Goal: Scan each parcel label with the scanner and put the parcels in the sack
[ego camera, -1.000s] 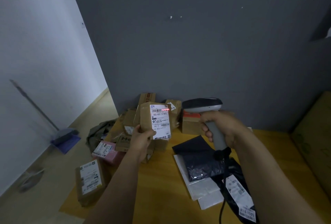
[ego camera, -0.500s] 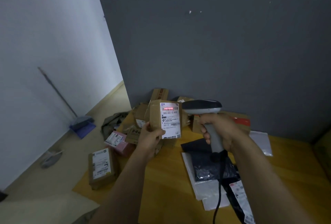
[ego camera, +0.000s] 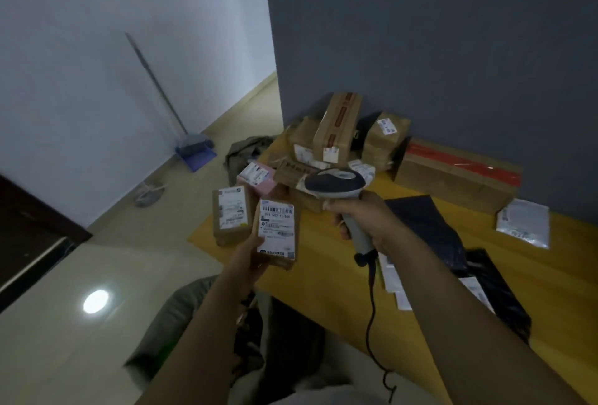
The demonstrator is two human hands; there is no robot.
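My left hand [ego camera: 247, 259] grips a small brown parcel [ego camera: 277, 234] by its lower edge, white label facing me, over the left edge of the yellow table [ego camera: 534, 278]. My right hand [ego camera: 365, 218] holds the grey and black scanner [ego camera: 335, 183] by its handle, its head pointing left above the parcel; a black cable hangs down from it. A dark olive sack [ego camera: 181, 314] lies on the floor below my left forearm, partly hidden. No red scan line shows on the label.
Several brown parcels [ego camera: 336, 133] are piled at the table's far left corner, with a pink one [ego camera: 257, 178] and a labelled box [ego camera: 231, 215] at the edge. Black and white mailers [ego camera: 433, 226] lie right of the scanner. A broom and dustpan [ego camera: 194, 152] lean on the white wall.
My left hand has lowered the parcel down and left, away from the scanner, toward the table's edge. The red scan line is gone from the label. My view has swung left and down.
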